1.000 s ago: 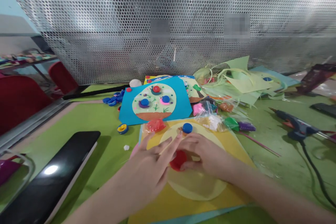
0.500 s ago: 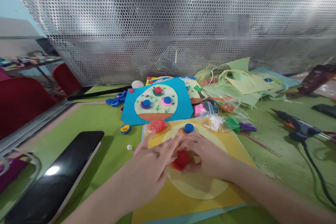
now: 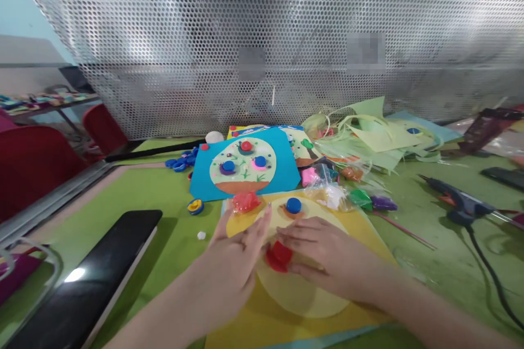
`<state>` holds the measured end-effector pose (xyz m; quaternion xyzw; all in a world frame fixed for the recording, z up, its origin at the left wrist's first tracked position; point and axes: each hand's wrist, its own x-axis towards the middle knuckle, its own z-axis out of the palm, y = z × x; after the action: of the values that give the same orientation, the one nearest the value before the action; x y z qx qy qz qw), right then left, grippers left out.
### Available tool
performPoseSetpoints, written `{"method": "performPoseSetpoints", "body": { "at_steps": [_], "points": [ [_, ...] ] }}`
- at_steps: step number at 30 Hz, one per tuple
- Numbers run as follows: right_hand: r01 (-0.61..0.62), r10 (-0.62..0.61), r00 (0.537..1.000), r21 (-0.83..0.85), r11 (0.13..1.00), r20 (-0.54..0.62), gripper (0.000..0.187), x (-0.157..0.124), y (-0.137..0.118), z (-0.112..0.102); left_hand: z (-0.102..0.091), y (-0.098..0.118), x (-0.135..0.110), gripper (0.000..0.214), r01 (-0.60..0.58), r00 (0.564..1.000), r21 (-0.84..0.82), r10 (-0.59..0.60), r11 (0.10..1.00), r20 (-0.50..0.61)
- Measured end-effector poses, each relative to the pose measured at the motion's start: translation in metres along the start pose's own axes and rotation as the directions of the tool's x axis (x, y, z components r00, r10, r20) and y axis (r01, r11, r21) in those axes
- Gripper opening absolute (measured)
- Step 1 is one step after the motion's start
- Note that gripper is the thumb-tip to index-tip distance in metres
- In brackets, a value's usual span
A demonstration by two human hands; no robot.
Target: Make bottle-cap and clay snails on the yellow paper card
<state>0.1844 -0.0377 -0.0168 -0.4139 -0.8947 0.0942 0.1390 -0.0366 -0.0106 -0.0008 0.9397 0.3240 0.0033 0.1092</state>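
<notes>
Fingers (image 3: pixel 301 235) of the right hand (image 3: pixel 331 256) bend at the red cap (image 3: pixel 279 257), lower centre of the frame, over the cream disc (image 3: pixel 305 297); whether they grip it, I cannot tell. The left hand (image 3: pixel 229 264) spreads its fingers alongside. Blue cap (image 3: pixel 293 205) above; glue gun (image 3: pixel 462 196) far right.

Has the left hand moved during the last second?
Yes, slightly: the left hand has shifted left, its extended fingertip now farther from the blue bottle cap.
</notes>
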Motion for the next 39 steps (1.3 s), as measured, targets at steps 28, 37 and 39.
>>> {"method": "performPoseSetpoints", "body": {
  "at_steps": [28, 37, 39],
  "points": [
    [0.027, -0.028, 1.0, 0.098, 0.995, 0.012, 0.028, 0.0047, 0.0032, 0.0034, 0.0027, -0.0051, -0.0041, 0.082, 0.045, 0.998, -0.066, -0.042, 0.997, 0.048],
    [0.014, -0.016, 1.0, 0.146, 0.989, 0.01, 0.025, 0.0061, 0.0066, 0.0031, 0.0065, -0.0003, -0.0063, 0.08, 0.055, 0.997, -0.024, -0.053, 0.998, 0.051],
    [-0.019, 0.016, 1.0, 0.138, 0.99, 0.021, 0.03, 0.0061, 0.0049, 0.0014, 0.0064, 0.0003, -0.0072, 0.083, 0.062, 0.996, -0.032, -0.059, 0.998, 0.072]
  ]
}}
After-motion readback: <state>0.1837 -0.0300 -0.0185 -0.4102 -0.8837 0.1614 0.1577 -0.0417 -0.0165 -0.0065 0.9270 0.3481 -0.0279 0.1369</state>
